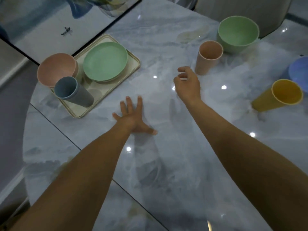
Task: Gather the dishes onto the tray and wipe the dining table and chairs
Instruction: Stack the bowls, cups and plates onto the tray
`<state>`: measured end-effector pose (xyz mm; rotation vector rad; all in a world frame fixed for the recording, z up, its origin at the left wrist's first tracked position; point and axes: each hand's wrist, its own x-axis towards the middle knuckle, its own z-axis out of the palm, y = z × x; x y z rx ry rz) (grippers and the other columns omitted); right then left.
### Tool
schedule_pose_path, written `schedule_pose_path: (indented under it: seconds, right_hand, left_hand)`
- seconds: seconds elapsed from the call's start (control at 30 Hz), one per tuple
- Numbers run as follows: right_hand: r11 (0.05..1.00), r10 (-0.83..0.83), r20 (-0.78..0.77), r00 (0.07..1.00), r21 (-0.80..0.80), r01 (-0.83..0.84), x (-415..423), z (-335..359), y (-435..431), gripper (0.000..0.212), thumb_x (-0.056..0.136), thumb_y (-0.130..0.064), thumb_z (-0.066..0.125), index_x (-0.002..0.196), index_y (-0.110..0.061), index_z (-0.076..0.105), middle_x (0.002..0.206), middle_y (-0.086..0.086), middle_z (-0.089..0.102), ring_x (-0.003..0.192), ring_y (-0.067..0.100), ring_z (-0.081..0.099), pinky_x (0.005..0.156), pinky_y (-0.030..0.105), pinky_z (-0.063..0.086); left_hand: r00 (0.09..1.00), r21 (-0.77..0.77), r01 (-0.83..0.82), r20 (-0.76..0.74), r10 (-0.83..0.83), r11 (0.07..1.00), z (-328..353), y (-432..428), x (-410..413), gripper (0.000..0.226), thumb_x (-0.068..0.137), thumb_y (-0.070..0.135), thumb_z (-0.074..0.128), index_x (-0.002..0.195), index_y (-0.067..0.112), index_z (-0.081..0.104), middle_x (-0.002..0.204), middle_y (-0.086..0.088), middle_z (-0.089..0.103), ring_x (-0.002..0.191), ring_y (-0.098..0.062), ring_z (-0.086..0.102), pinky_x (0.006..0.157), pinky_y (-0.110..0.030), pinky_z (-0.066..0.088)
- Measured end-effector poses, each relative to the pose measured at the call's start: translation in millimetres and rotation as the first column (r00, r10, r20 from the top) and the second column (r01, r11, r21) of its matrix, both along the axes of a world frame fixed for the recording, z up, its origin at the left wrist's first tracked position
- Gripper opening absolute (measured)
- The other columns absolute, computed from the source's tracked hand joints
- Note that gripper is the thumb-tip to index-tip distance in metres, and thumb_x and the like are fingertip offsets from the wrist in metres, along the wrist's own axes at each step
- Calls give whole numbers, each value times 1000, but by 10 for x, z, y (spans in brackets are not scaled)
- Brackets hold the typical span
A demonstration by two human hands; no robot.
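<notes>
A cream tray [131, 64] at the left of the marble table [166, 155] carries a green plate [105, 61], a pink bowl [55, 69] and a grey-blue cup [71, 91]. Off the tray stand a pink cup [208, 58], a green bowl [238, 34], a yellow cup [280, 95] and a blue bowl [300, 69] at the right edge. My left hand [133, 117] rests flat on the table with its fingers spread. My right hand [187, 84] hovers just left of the pink cup, fingers loosely curled, holding nothing.
A pale upholstered chair [250, 10] stands behind the green bowl at the far side. A dark-framed panel [50, 30] leans along the table's far left. The table's rounded left edge drops to the floor [11, 114].
</notes>
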<state>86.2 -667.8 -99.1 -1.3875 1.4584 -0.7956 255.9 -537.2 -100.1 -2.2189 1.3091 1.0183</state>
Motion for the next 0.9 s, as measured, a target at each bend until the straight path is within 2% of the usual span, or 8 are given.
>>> schedule_pose_path:
  seconds: [0.1,0.2,0.43,0.53,0.6,0.7,0.77,0.9]
  right_hand:
    - [997,-30,-24,999,-76,28,-477,140,76,40,94,-19,63,133,-21,60,123,1,63,104,16,64,85,25,52]
    - [977,-44,-143,989,-213,12,-853,305,90,44,92,-23,65,135,-16,57,130,5,59,114,20,61,93,32,53]
    - [904,-248,-478,843,-426,24,-1788,561,30,45,92,-37,66,134,-20,61,142,7,54,131,25,50,104,37,46]
    - [911,-323,-553,768,-402,93,-2190,502,12,64,87,-48,68,143,-20,55,150,11,46,139,32,42,113,45,38]
    - [930,-329,-560,760,-330,160,-2369,463,4,79,83,-54,71,150,-19,46,155,14,37,144,35,33,117,46,33]
    - [945,-325,-523,788,-214,247,-2492,411,-34,93,78,-56,78,154,-19,37,157,12,28,143,34,33,110,45,40]
    - [952,-306,-523,796,-172,253,-2499,395,-60,96,78,-56,79,155,-21,34,156,12,28,140,34,39,105,47,45]
    - [956,-292,-534,793,-146,253,-2480,412,-123,79,80,-43,82,147,-20,46,145,11,39,125,34,53,96,43,49]
  left_hand:
    - [999,-38,14,31,-13,999,62,12,-77,165,51,80,87,155,39,-35,164,-9,-42,155,-39,-29,121,-74,7]
    - [998,-69,11,63,-7,998,115,48,-92,164,51,79,87,158,37,-30,168,-9,-35,158,-37,-22,122,-68,14]
    - [962,-169,244,165,-217,955,199,-101,-276,156,56,61,96,164,39,-16,172,-8,-24,159,-35,-15,127,-61,6]
    - [956,-138,284,119,-269,949,226,-197,-403,150,60,47,99,166,35,-7,174,-8,-10,160,-33,-4,126,-58,21]
    - [964,-92,260,84,-253,961,236,-243,-460,151,63,41,100,166,31,-10,174,-9,-12,160,-34,-3,125,-57,24]
    - [973,-47,225,52,-223,973,260,-339,-523,154,61,58,95,166,27,-14,173,-13,-17,160,-37,-8,128,-55,17]
    - [986,-62,163,29,-162,985,251,-356,-571,157,57,73,89,166,24,-13,173,-14,-17,160,-38,-8,128,-57,15]
    - [993,-123,115,36,-111,986,170,-229,-701,168,48,76,90,163,25,-21,171,-12,-26,158,-38,-17,125,-65,15]
